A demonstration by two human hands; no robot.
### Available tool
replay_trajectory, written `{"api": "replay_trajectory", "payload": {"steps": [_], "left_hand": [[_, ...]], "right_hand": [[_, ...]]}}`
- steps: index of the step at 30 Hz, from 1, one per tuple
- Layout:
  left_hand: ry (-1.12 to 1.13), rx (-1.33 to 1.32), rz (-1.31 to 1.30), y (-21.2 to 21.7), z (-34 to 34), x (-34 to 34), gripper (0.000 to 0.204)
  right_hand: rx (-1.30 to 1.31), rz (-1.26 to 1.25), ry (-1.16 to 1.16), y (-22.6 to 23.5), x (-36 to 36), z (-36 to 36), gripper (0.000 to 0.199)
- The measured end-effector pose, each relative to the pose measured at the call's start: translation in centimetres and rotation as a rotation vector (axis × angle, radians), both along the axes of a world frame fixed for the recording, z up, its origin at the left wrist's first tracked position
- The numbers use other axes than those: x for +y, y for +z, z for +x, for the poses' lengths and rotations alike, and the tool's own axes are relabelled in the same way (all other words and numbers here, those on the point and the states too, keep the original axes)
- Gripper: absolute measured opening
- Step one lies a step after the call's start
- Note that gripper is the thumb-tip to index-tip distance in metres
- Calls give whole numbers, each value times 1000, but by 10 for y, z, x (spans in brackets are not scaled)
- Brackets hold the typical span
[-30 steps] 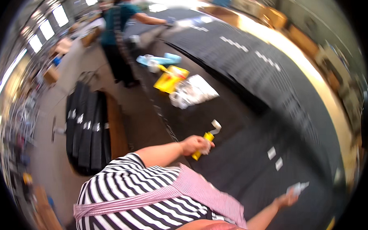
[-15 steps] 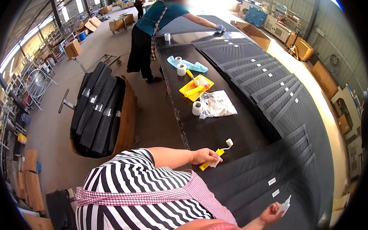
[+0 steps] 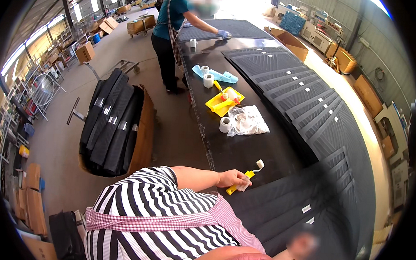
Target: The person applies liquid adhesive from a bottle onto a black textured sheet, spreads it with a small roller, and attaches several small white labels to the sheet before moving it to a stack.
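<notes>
The ribbed black mat [image 3: 301, 211] lies on the long desk [image 3: 244, 154] before the person, whose left hand [image 3: 231, 178] is clenched around a small yellow-handled roller [image 3: 246, 176], best kept flat; the right hand [image 3: 303, 243] is too blurred to tell.

We see a matt, ribbed black rubber-like mat [image 3: 305, 101] on a glossy black table [image 3: 244, 154], a yellow plastic-handled roller [image 3: 245, 177], and crinkled clear plastic sheet [image 3: 247, 120].

A workshop hall — long black worktable [image 3: 244, 149], stacked ribbed mats [image 3: 112, 122], cardboard boxes [image 3: 84, 52] — concrete floor
</notes>
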State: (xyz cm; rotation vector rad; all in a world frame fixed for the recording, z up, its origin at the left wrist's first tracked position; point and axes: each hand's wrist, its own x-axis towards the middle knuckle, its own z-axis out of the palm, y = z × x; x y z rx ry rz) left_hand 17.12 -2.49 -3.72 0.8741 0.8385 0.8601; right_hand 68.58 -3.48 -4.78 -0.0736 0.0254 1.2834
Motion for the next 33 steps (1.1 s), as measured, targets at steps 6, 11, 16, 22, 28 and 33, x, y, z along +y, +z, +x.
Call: {"api": "replay_trajectory", "payload": {"steps": [6, 11, 16, 22, 28, 33], "left_hand": [[5, 50, 13, -1, 7, -1, 25], [9, 101, 56, -16, 9, 12, 19], [55, 128, 19, 2, 5, -3, 21], [10, 145, 28, 12, 15, -3, 28], [40, 161, 34, 6, 10, -7, 26], [38, 201, 69, 7, 12, -7, 24]], "right_hand": [[9, 110, 46, 7, -1, -9, 34], [-135, 53, 38, 39, -1, -33, 29], [-80, -168, 122, 73, 10, -73, 28], [-227, -332, 93, 56, 9, -64, 20], [-436, -458, 145, 81, 36, -77, 36], [-994, -607, -27, 70, 80, -90, 30]]}}
